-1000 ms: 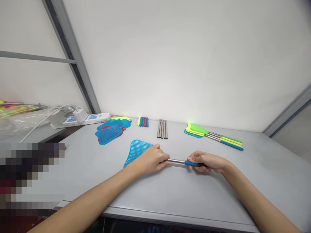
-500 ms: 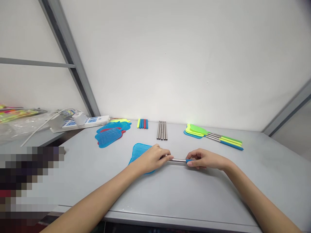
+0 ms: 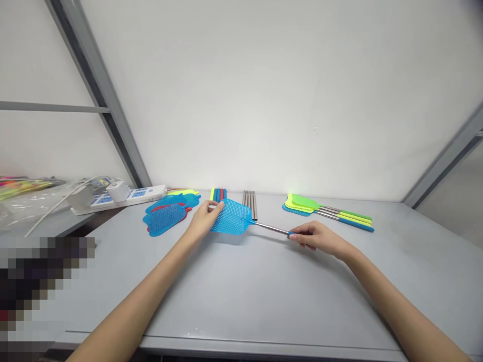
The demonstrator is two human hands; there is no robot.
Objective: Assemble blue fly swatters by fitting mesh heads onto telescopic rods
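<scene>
A blue fly swatter [image 3: 234, 219] with a metal rod is held between my two hands, raised a little over the table. My left hand [image 3: 206, 219] pinches the far edge of its mesh head, thumb on top. At the other end, my right hand [image 3: 317, 238] is closed on the blue grip, most of which the fingers hide. Behind the mesh head lie several metal tubes [image 3: 253, 203] and, partly covered, several coloured handle grips [image 3: 219, 194]. Left of my left hand is a pile of loose swatter heads [image 3: 166, 219] in blue, red and yellow.
Several complete fly swatters [image 3: 339, 217] in green, yellow and blue lie stacked at the right rear of the grey table [image 3: 264, 291]. A white power strip [image 3: 128, 199] with plugs and cables stands at the left edge, near plastic bags [image 3: 41, 198]. A white wall closes the back.
My left hand has moved from the metal rod to the mesh head's edge. The swatter has been lifted and tilted, its head now farther back. My right hand stays on the grip.
</scene>
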